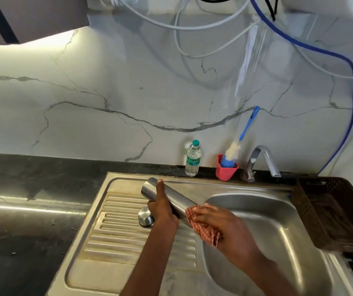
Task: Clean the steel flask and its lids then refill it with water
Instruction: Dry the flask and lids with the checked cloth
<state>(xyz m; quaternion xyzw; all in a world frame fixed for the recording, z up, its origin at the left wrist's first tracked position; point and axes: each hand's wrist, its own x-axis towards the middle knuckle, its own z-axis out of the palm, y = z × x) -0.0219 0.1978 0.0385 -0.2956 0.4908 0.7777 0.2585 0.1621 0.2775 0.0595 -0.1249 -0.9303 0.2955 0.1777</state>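
Left hand wrapped round the tall cylindrical steel flask, held tilted above the ridged drainboard of the steel sink. Right hand clutching a red checked cloth against the flask's lower end. Domed steel lid resting on the drainboard, just left of the flask.

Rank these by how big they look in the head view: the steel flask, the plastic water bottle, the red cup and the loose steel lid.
1. Steel flask, clearly the longest.
2. Plastic water bottle.
3. Red cup.
4. Steel lid, smallest.
The flask and lid lie nearer the camera, which flatters them.
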